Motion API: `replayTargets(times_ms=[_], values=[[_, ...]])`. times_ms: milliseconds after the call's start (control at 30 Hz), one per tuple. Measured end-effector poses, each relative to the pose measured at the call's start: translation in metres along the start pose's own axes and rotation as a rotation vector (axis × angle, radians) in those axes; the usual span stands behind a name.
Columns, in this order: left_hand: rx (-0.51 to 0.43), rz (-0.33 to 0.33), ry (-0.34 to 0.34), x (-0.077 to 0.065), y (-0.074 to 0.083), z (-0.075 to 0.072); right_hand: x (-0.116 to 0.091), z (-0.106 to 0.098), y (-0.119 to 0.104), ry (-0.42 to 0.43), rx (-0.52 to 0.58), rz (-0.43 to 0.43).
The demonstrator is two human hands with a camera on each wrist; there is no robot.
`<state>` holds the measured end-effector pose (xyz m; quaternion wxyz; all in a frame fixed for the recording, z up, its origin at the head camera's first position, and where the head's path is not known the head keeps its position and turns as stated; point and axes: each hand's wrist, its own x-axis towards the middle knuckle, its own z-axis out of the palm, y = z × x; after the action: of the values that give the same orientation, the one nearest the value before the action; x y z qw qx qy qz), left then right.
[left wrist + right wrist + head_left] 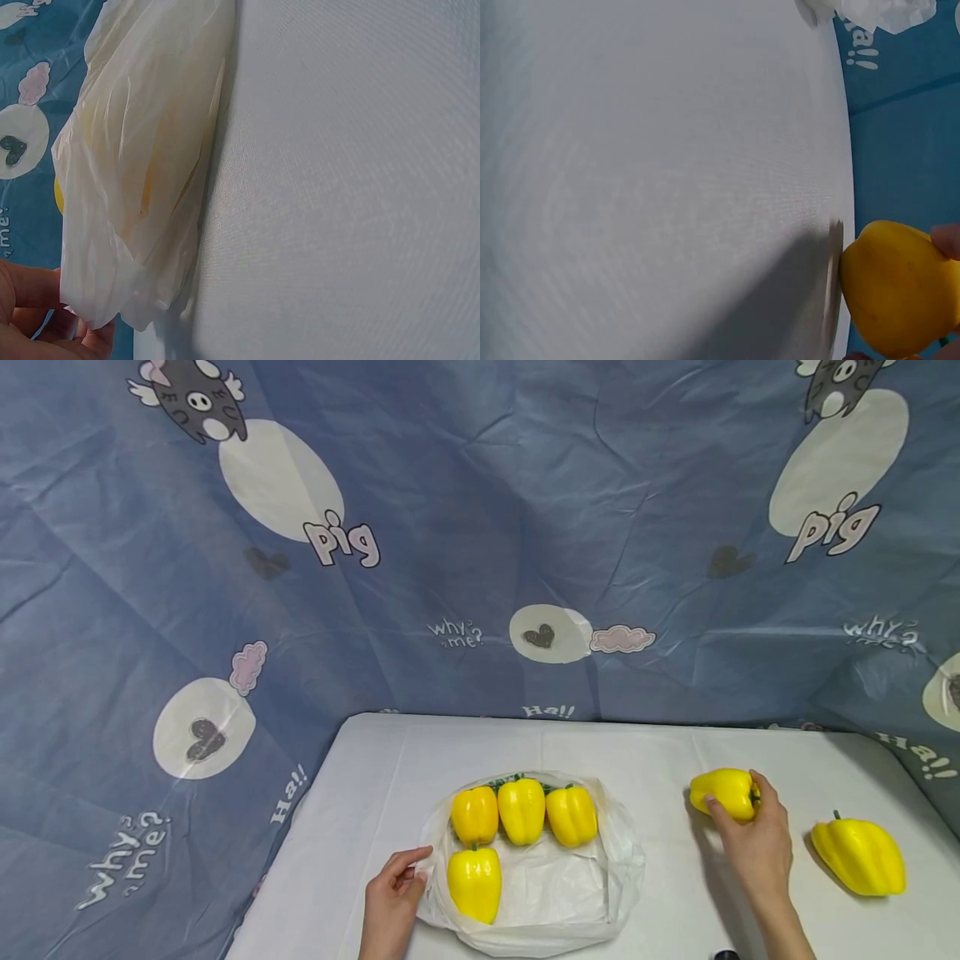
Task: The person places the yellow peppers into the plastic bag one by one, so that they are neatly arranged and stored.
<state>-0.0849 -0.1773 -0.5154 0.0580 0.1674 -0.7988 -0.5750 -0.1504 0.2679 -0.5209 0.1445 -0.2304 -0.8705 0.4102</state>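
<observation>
A white plastic bag [626, 860] lies spread with its mouth up, several yellow bell peppers inside: a row along the back and one bell pepper [475, 885] at the front left. My left hand [395, 893] pinches the bag's left rim; the left wrist view has the fingers [34, 286] at the edge of the crumpled plastic [142, 187]. To the right of the bag, my right hand [756, 847] grips a yellow bell pepper [722, 792] between thumb and fingers, its green stem toward the palm. The right wrist view catches this pepper [900, 289] just beside the table surface.
Another yellow bell pepper [858, 856] lies on the white table [675, 893] to the right of my right hand. A small dark object [726, 955] shows at the bottom edge. Blue printed cloth [450, 527] hangs behind and around the table.
</observation>
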Motion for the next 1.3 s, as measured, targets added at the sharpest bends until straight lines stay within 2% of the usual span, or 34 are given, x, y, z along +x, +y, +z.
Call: replayTargets(times_ms=[233, 467, 733, 1033, 1300], values=[[-0.004, 0.004, 0.005, 0.001, -0.001, 0.0, -0.003, 0.003, -0.001, 0.023, 0.012, -0.046], [-0.005, 0.011, 0.01, 0.001, -0.001, 0.0, -0.004, 0.002, -0.003, 0.002, 0.011, -0.043], [-0.006, 0.011, 0.012, 0.001, -0.002, 0.0, -0.007, -0.002, -0.009, -0.042, 0.049, 0.032], [-0.012, 0.009, 0.007, 0.001, -0.003, 0.0, -0.013, -0.001, -0.015, -0.075, 0.022, 0.098], [-0.026, 0.017, 0.007, 0.002, -0.005, 0.0, -0.018, 0.0, -0.018, -0.042, 0.025, 0.043]])
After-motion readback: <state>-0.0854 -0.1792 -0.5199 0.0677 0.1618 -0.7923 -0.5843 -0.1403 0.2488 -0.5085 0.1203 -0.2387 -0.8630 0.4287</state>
